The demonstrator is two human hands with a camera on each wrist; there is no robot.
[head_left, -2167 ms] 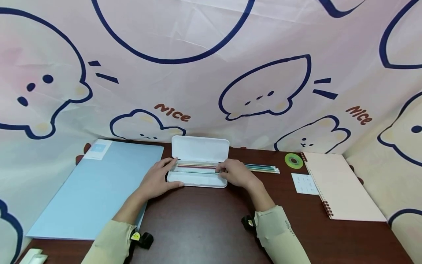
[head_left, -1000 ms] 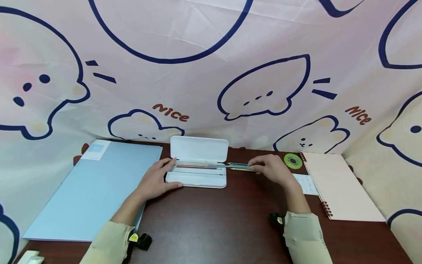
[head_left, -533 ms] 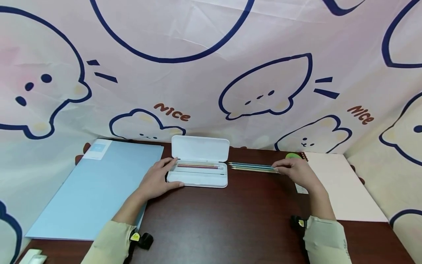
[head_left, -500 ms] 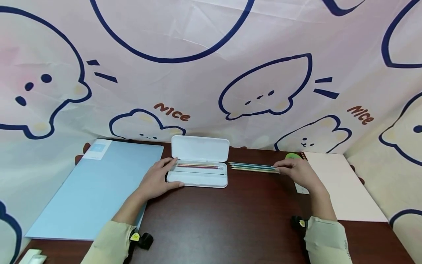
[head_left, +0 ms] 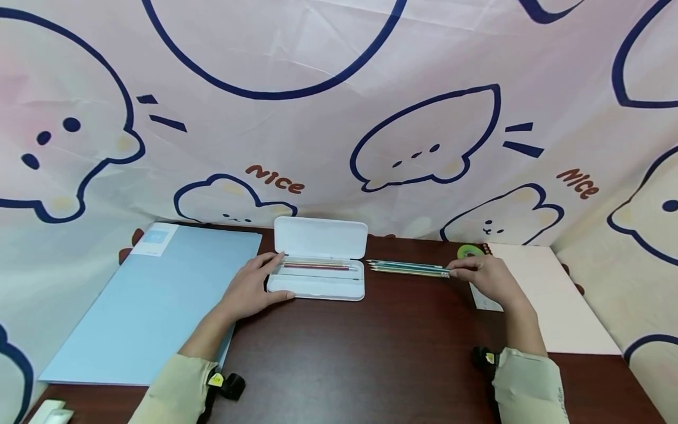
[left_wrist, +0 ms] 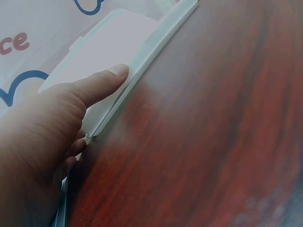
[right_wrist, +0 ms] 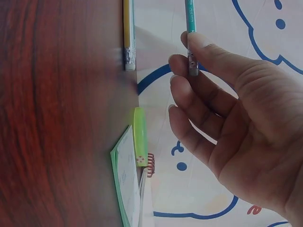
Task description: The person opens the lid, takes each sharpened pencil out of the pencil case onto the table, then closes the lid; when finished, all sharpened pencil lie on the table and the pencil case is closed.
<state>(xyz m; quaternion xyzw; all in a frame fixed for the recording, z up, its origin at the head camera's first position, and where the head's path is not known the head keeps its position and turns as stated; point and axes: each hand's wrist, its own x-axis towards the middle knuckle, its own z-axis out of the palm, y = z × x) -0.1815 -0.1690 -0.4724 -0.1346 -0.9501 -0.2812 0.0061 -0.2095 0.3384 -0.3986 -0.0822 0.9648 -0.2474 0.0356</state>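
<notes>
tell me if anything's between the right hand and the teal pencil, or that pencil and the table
Between the first two, nothing visible: the right hand pinches the teal pencil near its eraser. Other pencils lie on the wood-grain table; whether directly underneath, I can't tell.

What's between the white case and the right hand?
Pencils, tips toward the case, span most of that stretch in the head view; the right hand pinches one near its eraser, right wrist view.

White case (head_left: 318,287), green pencil (right_wrist: 191,16), streaked red-brown desk (left_wrist: 203,123)
Head view: pale-blue folder (head_left: 153,306) at eight o'clock, navy-patterned pale backdrop (head_left: 323,141) at twelve.
</notes>
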